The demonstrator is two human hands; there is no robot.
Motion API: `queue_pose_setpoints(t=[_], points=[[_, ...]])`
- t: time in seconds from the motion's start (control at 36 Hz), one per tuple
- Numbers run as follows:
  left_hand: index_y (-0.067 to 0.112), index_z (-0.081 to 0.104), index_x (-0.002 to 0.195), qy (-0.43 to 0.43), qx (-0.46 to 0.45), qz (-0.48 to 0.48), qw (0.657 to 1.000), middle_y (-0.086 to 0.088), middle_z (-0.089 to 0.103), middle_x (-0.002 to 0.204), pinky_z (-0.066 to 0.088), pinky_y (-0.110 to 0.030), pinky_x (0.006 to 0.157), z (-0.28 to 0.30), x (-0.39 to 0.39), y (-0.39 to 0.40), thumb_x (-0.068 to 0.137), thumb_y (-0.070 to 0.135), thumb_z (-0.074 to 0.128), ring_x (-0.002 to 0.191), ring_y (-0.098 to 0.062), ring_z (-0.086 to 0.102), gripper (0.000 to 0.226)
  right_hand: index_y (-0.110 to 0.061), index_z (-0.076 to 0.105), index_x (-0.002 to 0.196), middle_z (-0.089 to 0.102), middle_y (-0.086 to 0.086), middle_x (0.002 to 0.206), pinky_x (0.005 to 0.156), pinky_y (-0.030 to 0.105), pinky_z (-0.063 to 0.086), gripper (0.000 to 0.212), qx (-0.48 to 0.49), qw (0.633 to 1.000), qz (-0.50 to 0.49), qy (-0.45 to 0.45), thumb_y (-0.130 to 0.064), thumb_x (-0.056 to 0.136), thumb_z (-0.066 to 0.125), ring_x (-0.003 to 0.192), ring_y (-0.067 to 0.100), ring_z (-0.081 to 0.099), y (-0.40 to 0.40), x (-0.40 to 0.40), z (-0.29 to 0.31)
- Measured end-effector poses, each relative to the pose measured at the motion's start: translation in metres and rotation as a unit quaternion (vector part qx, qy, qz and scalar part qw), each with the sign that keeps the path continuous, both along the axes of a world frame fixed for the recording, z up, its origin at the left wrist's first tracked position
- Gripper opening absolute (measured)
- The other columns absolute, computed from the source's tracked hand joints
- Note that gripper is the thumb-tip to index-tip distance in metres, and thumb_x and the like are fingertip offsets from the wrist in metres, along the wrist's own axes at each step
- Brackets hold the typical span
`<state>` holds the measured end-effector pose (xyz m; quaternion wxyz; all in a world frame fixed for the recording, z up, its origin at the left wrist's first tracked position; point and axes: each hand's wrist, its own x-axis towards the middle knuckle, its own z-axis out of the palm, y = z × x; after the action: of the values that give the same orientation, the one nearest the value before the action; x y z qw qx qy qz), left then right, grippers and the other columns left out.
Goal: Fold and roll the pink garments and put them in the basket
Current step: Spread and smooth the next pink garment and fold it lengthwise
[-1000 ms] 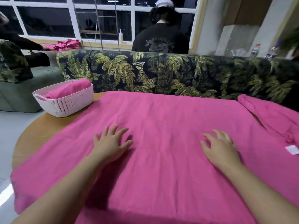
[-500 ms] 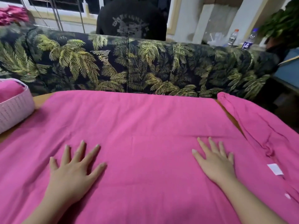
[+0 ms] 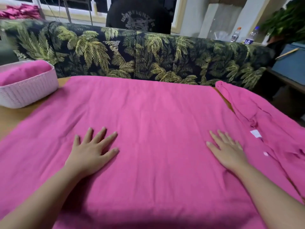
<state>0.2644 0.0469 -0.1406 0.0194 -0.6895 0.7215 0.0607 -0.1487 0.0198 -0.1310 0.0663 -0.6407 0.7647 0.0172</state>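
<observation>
The wide pink cloth garment [image 3: 156, 113] covers nearly all of my round wooden worktop [image 3: 11, 116], its far edge running along the palm-print sofa back [image 3: 148, 55], with bare wood showing only at the left and in a thin gap on the right. At the far left stands the white woven plastic basket [image 3: 28, 91], a rolled pink piece [image 3: 21, 71] inside it. My left hand [image 3: 92, 151] and right hand [image 3: 226, 149] lie flat on the smooth garment, fingers spread, well apart.

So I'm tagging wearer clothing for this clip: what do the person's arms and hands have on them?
Nothing visible. Both forearms are bare as far as the frame shows, with no sleeves or cuffs. The left hand and right hand carry no gloves, rings, watch or bracelets; nails look short and unpainted.
</observation>
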Motion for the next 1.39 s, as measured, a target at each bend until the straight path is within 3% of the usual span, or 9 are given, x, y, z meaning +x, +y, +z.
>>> queue_pose_setpoints(t=[0.14,0.25,0.36,0.53,0.78,1.03,1.14,1.19,1.39], points=[[0.071,-0.011,0.126,0.035,-0.01,-0.069,0.997,0.02,-0.01,0.157,0.0,-0.044,0.117,0.003,-0.003,0.061,0.039,0.089,-0.034,0.147,-0.015,-0.011,0.092,-0.032,0.011,0.154,0.002,-0.003,0.162,0.119,0.041,0.002,0.063,-0.008,0.999,0.033,-0.013,-0.057,0.098,0.026,0.149,0.018,-0.001,0.057,0.031,0.001],[0.062,0.016,0.138,0.079,-0.046,-0.091,0.992,0.027,0.001,0.151,0.007,-0.038,0.118,-0.002,0.004,0.089,0.058,0.09,-0.015,0.146,-0.005,0.0,0.09,-0.029,0.021,0.152,0.009,-0.003,0.162,0.12,0.039,0.003,0.057,-0.029,0.991,0.11,-0.068,-0.048,0.1,0.034,0.149,0.016,0.003,0.086,0.085,0.001],[0.021,0.069,0.116,0.182,-0.219,-0.048,0.957,-0.002,0.064,0.125,0.048,-0.042,0.097,-0.014,0.034,0.107,0.09,0.045,0.029,0.115,-0.024,0.061,0.053,-0.027,0.031,0.149,0.019,-0.003,0.159,0.119,0.033,0.006,0.05,-0.051,0.969,0.214,-0.113,-0.034,0.101,0.039,0.147,0.013,0.01,0.098,0.145,0.005],[0.0,0.068,0.11,0.257,-0.331,0.161,0.893,-0.021,0.062,0.119,0.045,-0.051,0.097,-0.034,0.086,0.13,0.084,-0.01,0.06,0.11,-0.041,0.058,0.029,-0.024,0.036,0.147,0.027,0.0,0.156,0.118,0.027,0.011,0.05,-0.071,0.935,0.323,-0.129,-0.026,0.098,0.045,0.145,0.016,0.021,0.085,0.226,0.013],[0.003,0.067,0.11,0.304,-0.358,0.306,0.828,-0.021,0.06,0.11,0.037,-0.05,0.099,-0.046,0.125,0.156,0.084,0.022,0.045,0.113,-0.039,0.05,0.039,-0.024,0.043,0.143,0.035,-0.001,0.153,0.116,0.031,0.013,0.044,-0.078,0.918,0.357,-0.156,-0.032,0.1,0.042,0.143,0.016,0.025,0.065,0.306,0.004],[0.01,0.018,0.148,0.54,-0.296,0.371,0.695,-0.003,0.039,0.141,0.041,-0.037,0.093,-0.052,0.133,0.151,0.099,0.013,0.047,0.115,-0.021,0.05,0.057,-0.03,0.029,0.149,0.021,-0.007,0.159,0.118,0.032,0.004,0.049,-0.064,0.929,0.347,-0.113,-0.041,0.102,0.032,0.147,0.012,0.013,0.061,0.304,-0.005],[0.016,-0.005,0.153,0.572,-0.269,0.366,0.683,-0.002,0.02,0.157,0.028,-0.036,0.108,-0.042,0.159,0.14,0.095,0.008,0.055,0.139,-0.016,0.028,0.083,-0.03,0.029,0.149,0.021,-0.007,0.159,0.118,0.032,0.004,0.049,-0.068,0.931,0.345,-0.103,-0.041,0.102,0.032,0.147,0.011,0.013,0.061,0.306,-0.005],[0.02,-0.008,0.152,0.581,-0.237,0.366,0.687,0.0,0.035,0.148,0.03,-0.035,0.104,-0.038,0.17,0.139,0.093,0.006,0.058,0.13,-0.013,0.035,0.09,-0.03,0.029,0.149,0.021,-0.007,0.159,0.118,0.032,0.004,0.049,-0.07,0.931,0.342,-0.104,-0.041,0.102,0.032,0.147,0.011,0.013,0.062,0.306,-0.005],[0.016,0.031,0.14,0.562,-0.204,0.373,0.709,-0.016,0.063,0.112,0.047,-0.043,0.088,-0.026,0.171,0.165,0.074,0.034,0.078,0.093,-0.029,0.063,0.083,-0.028,0.032,0.148,0.024,-0.007,0.158,0.118,0.031,0.005,0.049,-0.085,0.93,0.337,-0.12,-0.04,0.101,0.034,0.146,0.011,0.015,0.062,0.306,-0.005]])
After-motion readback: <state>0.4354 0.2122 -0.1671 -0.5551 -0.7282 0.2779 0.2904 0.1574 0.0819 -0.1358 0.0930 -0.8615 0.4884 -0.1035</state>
